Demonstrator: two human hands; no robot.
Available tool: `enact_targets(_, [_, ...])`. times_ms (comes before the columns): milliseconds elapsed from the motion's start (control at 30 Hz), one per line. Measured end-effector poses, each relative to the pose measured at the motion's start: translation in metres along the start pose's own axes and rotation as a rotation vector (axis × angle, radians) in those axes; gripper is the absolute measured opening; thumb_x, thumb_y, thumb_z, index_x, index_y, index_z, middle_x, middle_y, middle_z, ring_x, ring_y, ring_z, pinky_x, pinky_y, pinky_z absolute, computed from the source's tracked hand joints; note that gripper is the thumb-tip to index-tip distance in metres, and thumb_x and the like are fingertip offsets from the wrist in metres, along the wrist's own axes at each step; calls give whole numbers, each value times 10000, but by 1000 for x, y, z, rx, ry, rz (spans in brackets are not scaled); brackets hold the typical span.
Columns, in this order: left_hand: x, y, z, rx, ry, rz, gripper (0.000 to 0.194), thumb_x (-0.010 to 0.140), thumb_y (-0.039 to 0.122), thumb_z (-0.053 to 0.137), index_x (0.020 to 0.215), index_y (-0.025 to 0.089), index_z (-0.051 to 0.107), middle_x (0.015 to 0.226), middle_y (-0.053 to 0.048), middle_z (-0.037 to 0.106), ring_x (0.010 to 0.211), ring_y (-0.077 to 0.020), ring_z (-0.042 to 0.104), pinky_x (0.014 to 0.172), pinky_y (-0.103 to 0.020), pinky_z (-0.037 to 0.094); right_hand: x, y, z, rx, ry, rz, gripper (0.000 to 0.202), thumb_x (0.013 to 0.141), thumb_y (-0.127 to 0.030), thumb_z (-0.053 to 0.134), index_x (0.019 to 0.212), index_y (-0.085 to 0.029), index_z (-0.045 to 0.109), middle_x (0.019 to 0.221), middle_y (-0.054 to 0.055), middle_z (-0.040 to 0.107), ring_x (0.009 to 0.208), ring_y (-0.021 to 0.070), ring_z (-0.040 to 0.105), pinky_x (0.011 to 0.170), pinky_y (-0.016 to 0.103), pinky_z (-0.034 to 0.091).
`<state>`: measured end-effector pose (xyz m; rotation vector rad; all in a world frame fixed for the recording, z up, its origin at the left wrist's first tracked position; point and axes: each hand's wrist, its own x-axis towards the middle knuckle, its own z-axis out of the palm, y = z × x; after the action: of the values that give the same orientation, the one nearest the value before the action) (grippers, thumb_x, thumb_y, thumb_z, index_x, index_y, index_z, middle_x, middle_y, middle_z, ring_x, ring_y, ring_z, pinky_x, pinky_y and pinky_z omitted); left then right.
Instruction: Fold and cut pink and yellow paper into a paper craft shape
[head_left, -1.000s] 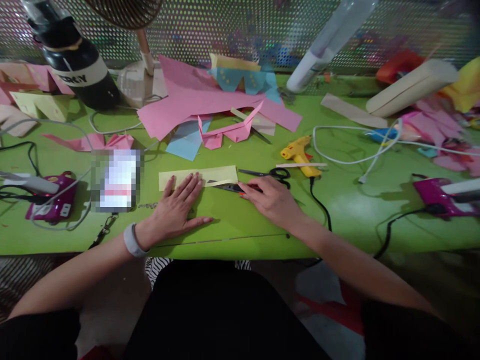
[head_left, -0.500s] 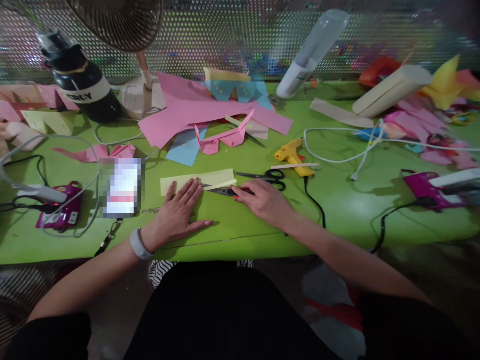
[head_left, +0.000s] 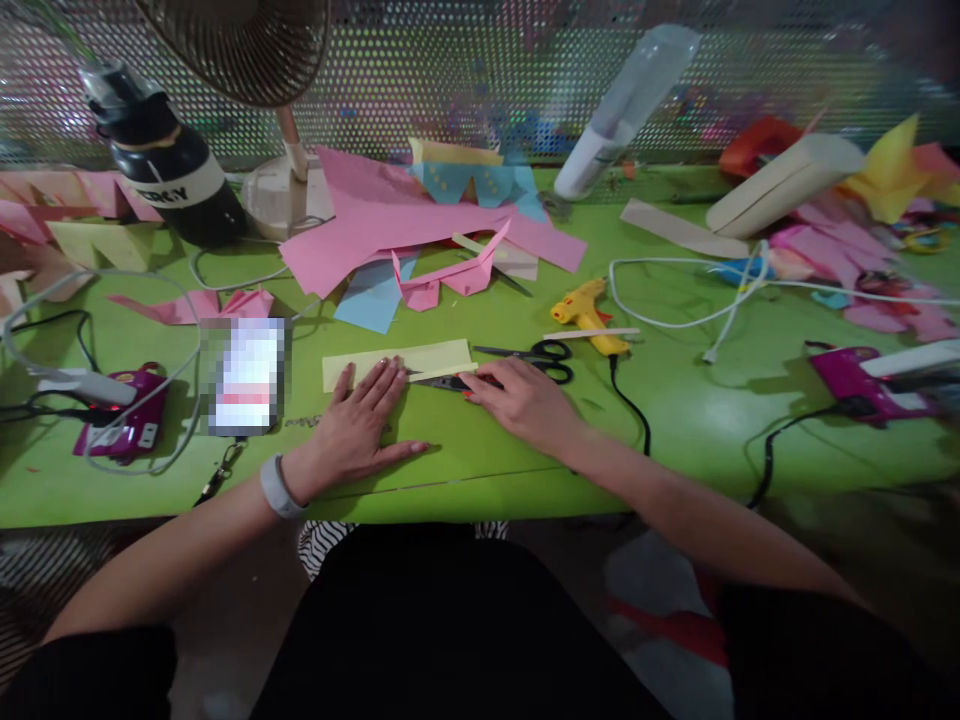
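Observation:
A pale yellow paper strip (head_left: 435,355) lies on the green table (head_left: 465,450). My left hand (head_left: 356,425) rests flat with fingers spread, its fingertips on the strip. My right hand (head_left: 525,400) is closed, fingers bent together, around the handle end of a pointed metal tool (head_left: 444,382). The tool's blade lies along a narrow cut edge of the strip, its tip near my left fingers. Black-handled scissors (head_left: 551,350) lie just behind my right hand.
Behind the strip are folded pink paper (head_left: 442,275) and pink and blue sheets. A yellow glue gun (head_left: 589,315) lies to the right. On the left are a phone (head_left: 247,375), a purple power block (head_left: 124,435) and a dark bottle (head_left: 176,180). Cables run across both sides.

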<state>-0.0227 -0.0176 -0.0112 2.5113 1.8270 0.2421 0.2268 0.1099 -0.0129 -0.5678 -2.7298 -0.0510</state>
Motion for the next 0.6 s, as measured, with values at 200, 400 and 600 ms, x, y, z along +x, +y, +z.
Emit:
enact_targets(200, [20, -9, 5, -14, -17, -23, 945, 911, 759, 278, 1585, 147, 28, 1615, -185, 247, 1497, -307, 236, 1217, -513, 47, 13, 16, 8, -64, 52, -30, 273, 972, -206, 530, 1163, -105, 696, 920, 133, 663, 842, 215, 566, 702, 345, 499])
enact_targets(400, [13, -16, 1, -30, 27, -41, 896, 936, 724, 283, 1583, 174, -2, 1637, -165, 194, 1522, -281, 151, 1218, -504, -2, 12, 19, 11, -49, 55, 5, 261, 973, -220, 535, 1169, -149, 692, 942, 123, 649, 844, 207, 548, 706, 341, 478])
enact_targets(600, [7, -20, 1, -43, -27, -39, 908, 926, 746, 270, 1579, 150, 62, 1619, -173, 246, 1513, -279, 188, 1228, -495, 12, 17, 13, 13, -15, 34, 24, 275, 980, -229, 518, 1186, -155, 684, 948, 125, 643, 861, 219, 548, 724, 357, 478])
